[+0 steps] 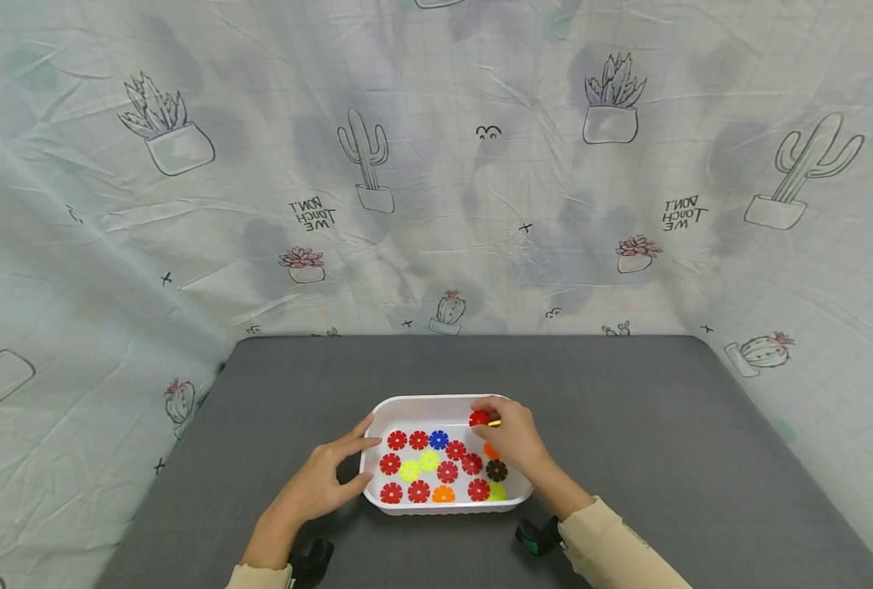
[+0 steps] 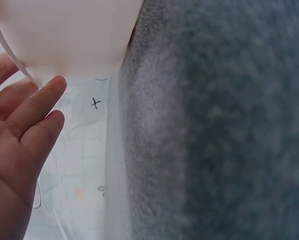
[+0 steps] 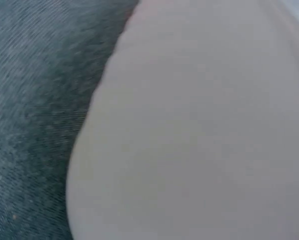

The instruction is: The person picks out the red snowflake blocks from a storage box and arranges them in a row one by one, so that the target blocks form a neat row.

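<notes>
A white tray (image 1: 414, 402) sits on the grey table (image 1: 627, 425) and holds several flower-shaped discs (image 1: 436, 466) in red, yellow, blue, orange and brown. My right hand (image 1: 511, 438) reaches into the tray's far right corner and pinches a red disc (image 1: 479, 418) with a bit of yellow beside it. My left hand (image 1: 326, 478) rests against the tray's left wall with straight fingers (image 2: 37, 107). In the left wrist view the tray's white outer wall (image 2: 69, 35) fills the top left. The right wrist view is blurred, showing only a pale tray wall (image 3: 199, 130) and grey cloth (image 3: 34, 100).
A cloth backdrop (image 1: 436, 164) printed with cacti and potted plants surrounds the table on three sides. The grey table surface stretches around the tray. Black wrist-camera mounts (image 1: 537, 536) sit at both wrists near the table's front edge.
</notes>
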Motion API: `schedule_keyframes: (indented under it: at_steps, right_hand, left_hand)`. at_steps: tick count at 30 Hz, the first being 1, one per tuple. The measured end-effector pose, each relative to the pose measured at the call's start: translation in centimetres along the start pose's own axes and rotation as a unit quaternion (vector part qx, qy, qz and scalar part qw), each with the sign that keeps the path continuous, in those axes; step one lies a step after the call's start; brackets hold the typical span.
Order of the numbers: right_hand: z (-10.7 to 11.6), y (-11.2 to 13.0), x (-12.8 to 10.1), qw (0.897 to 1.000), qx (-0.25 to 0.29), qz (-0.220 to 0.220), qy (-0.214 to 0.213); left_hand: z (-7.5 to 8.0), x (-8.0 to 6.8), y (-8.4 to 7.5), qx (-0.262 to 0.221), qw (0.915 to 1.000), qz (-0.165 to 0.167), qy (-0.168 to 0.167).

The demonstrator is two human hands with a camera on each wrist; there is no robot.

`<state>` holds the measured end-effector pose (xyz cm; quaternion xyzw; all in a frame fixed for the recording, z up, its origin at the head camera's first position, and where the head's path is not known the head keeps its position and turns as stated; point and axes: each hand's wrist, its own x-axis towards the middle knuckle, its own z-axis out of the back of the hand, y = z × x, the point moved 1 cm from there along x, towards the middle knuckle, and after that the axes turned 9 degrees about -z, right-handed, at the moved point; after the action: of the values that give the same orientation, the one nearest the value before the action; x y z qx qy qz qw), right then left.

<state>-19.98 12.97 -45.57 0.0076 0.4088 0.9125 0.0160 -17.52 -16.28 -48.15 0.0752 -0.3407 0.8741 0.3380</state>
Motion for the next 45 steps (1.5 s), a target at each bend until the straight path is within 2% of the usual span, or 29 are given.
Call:
schedule_keyframes:
  at_steps: [7,14,19,22,26,31,41,45]
  right_hand:
    - [2.2,-1.2,-0.4,0.994,0.101,-0.039,-0.019]
    - [5.1,-3.8,-0.1,0.978,0.197,-0.016,-0.062]
    - [6.4,-6.3,1.0,0.967,0.237,-0.014,-0.091]
    - [6.5,-8.0,1.9,0.962,0.255,-0.017,-0.094]
    - [6.3,-10.0,2.9,0.962,0.254,-0.046,-0.091]
    - [6.2,-11.3,3.8,0.968,0.227,-0.071,-0.082]
    - [6.1,-13.1,5.4,0.984,0.155,-0.062,-0.063]
    - [6.2,-13.3,5.8,0.992,0.090,-0.045,-0.074]
  left_hand:
    - [0.0,0.0,0.2,-0.016,0.9998,0.015,0.002]
    - [-0.1,0.0,0.1,-0.034,0.9993,0.016,0.004]
    - [-0.1,0.0,0.2,-0.030,0.9995,0.012,0.002]
    - [-0.1,0.0,0.2,-0.027,0.9996,0.010,-0.001]
    - [0.0,0.0,0.2,-0.029,0.9995,0.016,0.000]
    - [0.0,0.0,0.2,-0.031,0.9992,0.024,0.003]
    - [0.1,0.2,0.1,-0.028,0.9995,0.018,0.004]
    - [0.2,0.4,0.1,-0.026,0.9996,0.011,0.003]
